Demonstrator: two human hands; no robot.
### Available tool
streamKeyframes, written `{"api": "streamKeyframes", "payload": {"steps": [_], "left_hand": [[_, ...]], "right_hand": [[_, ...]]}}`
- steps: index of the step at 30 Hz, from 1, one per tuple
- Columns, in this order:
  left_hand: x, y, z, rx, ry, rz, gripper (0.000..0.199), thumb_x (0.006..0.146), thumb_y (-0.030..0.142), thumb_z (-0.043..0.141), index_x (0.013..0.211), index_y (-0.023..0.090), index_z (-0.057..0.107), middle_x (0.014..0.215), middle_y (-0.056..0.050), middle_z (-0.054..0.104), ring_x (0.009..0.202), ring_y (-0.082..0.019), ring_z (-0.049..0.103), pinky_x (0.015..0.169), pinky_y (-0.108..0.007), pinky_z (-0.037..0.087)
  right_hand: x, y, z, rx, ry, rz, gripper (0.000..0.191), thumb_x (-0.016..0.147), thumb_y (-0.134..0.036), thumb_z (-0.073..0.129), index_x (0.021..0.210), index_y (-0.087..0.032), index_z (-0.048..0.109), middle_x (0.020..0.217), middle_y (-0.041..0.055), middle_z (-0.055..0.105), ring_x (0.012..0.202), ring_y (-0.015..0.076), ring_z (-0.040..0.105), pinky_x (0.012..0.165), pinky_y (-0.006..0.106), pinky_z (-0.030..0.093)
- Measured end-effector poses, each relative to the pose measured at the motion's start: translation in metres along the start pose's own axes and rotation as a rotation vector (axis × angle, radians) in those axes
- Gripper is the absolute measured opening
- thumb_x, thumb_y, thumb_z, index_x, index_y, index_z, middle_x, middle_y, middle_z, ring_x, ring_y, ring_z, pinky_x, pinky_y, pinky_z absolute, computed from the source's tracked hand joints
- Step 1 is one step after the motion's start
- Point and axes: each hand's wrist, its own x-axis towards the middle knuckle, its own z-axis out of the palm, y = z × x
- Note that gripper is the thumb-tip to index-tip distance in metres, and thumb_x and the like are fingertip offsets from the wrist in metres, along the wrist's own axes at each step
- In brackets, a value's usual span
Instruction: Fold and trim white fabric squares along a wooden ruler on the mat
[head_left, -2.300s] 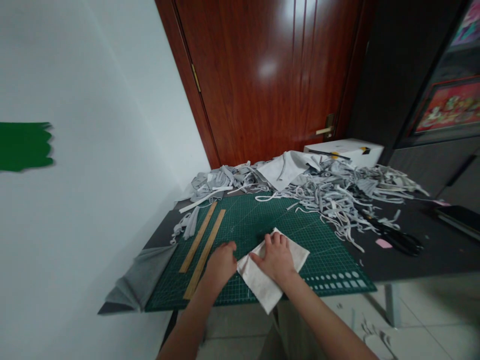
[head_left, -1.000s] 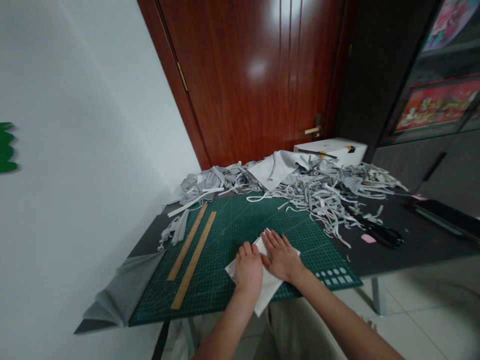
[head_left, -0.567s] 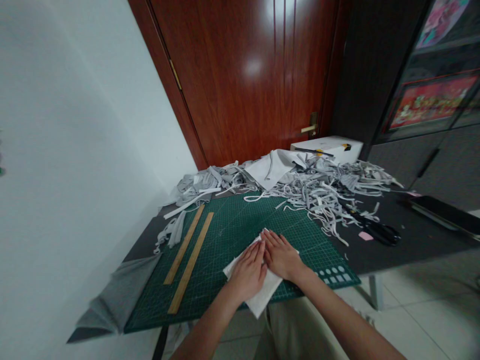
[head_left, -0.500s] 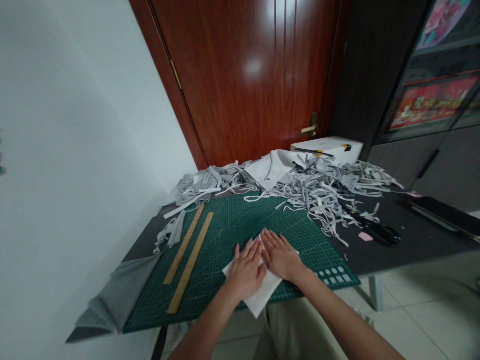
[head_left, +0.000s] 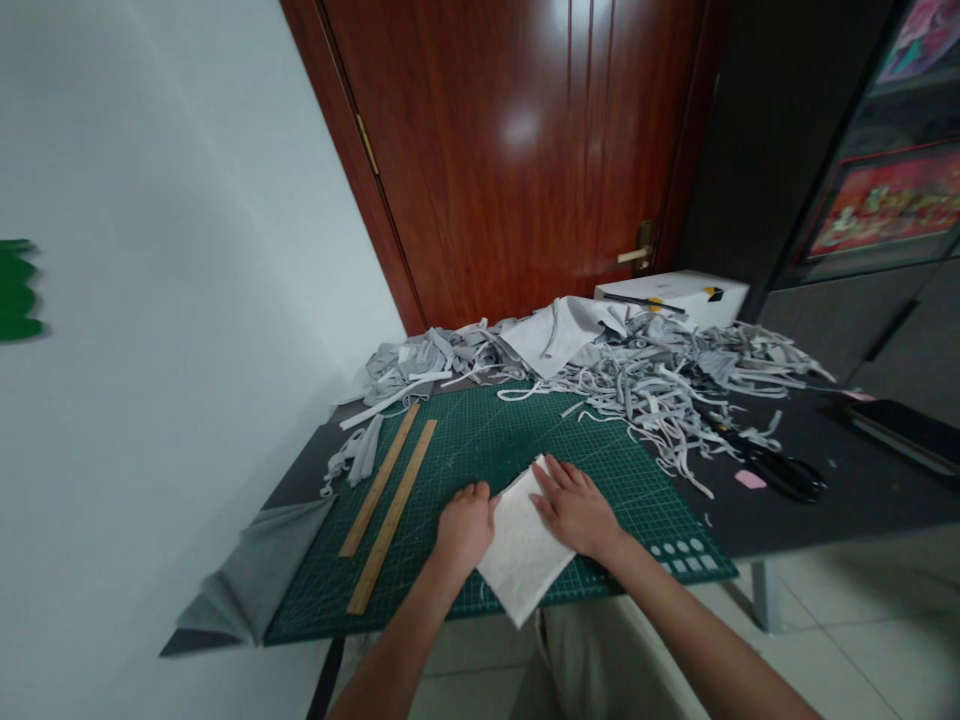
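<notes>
A pale folded cloth (head_left: pixel 523 550) lies on the green cutting mat (head_left: pixel 480 430), one corner hanging past the mat's near edge. My left hand (head_left: pixel 466 522) is at the cloth's left corner, fingers curled and closed on that edge. Flat on the cloth's upper right side rests my right hand (head_left: pixel 576 505), its fingers stretched toward the top corner. To the left, two wooden rulers, one nearer (head_left: pixel 391 520) and one farther (head_left: pixel 380 480), lie side by side on the mat.
Grey and white fabric scraps (head_left: pixel 637 375) are heaped along the back. Black scissors (head_left: pixel 780 468), a pink piece (head_left: pixel 750 479) and a dark phone-like object (head_left: pixel 911 432) lie right. Grey cloth (head_left: pixel 262 570) drapes over the left edge. A white box (head_left: pixel 690 290) stands behind.
My left hand has slid left off the cloth's middle to its left corner and curled its fingers. My right hand stays flat on the cloth. The view has shifted slightly.
</notes>
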Motion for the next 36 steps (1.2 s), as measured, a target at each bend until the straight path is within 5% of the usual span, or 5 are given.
{"api": "streamKeyframes", "payload": {"steps": [8, 14, 20, 28, 36], "left_hand": [[-0.001, 0.001, 0.001, -0.012, -0.062, -0.062, 0.037, 0.096, 0.028, 0.028, 0.101, 0.007, 0.058, 0.079, -0.02, 0.069, 0.078, -0.031, 0.069, 0.064, -0.036, 0.049], [-0.007, -0.01, -0.013, -0.166, -0.085, 0.038, 0.046, 0.089, 0.054, 0.041, 0.093, 0.016, 0.066, 0.086, -0.018, 0.071, 0.086, -0.029, 0.068, 0.068, -0.033, 0.045], [-0.016, -0.029, -0.021, -0.36, -0.129, 0.041, 0.031, 0.089, 0.04, 0.047, 0.081, 0.021, 0.07, 0.082, -0.01, 0.072, 0.074, -0.019, 0.066, 0.059, -0.027, 0.039], [-0.089, -0.146, -0.074, -0.596, -0.126, -0.207, 0.038, 0.087, 0.042, 0.04, 0.068, 0.016, 0.06, 0.063, 0.0, 0.06, 0.059, -0.013, 0.051, 0.052, -0.022, 0.032], [-0.168, -0.277, -0.107, -0.921, 0.076, -0.774, 0.05, 0.074, 0.063, 0.049, 0.085, 0.016, 0.062, 0.065, 0.0, 0.062, 0.056, -0.014, 0.054, 0.047, -0.022, 0.036]], "right_hand": [[0.014, -0.007, -0.006, -0.076, 0.052, 0.113, 0.035, 0.093, -0.033, 0.038, 0.12, -0.028, 0.06, 0.111, 0.0124, 0.057, 0.099, 0.0259, 0.054, 0.079, 0.034, 0.043], [0.016, 0.0, 0.002, -0.082, 0.068, 0.211, 0.056, 0.093, -0.046, 0.033, 0.134, -0.009, 0.036, 0.1, 0.0167, 0.06, 0.08, 0.0253, 0.065, 0.063, 0.032, 0.047], [0.021, -0.017, -0.017, -0.045, -0.129, 0.212, 0.046, 0.09, -0.052, 0.037, 0.095, -0.011, 0.058, 0.071, 0.0148, 0.067, 0.075, 0.0317, 0.069, 0.062, 0.036, 0.046], [0.071, -0.148, -0.054, 0.082, -0.13, -0.049, 0.047, 0.088, -0.054, 0.037, 0.096, -0.015, 0.061, 0.086, 0.0173, 0.07, 0.085, 0.0301, 0.067, 0.069, 0.036, 0.047], [0.159, -0.328, -0.001, 0.261, -0.33, -0.511, 0.033, 0.094, -0.037, 0.041, 0.108, -0.014, 0.061, 0.109, 0.0124, 0.064, 0.1, 0.0218, 0.06, 0.081, 0.033, 0.048]]}}
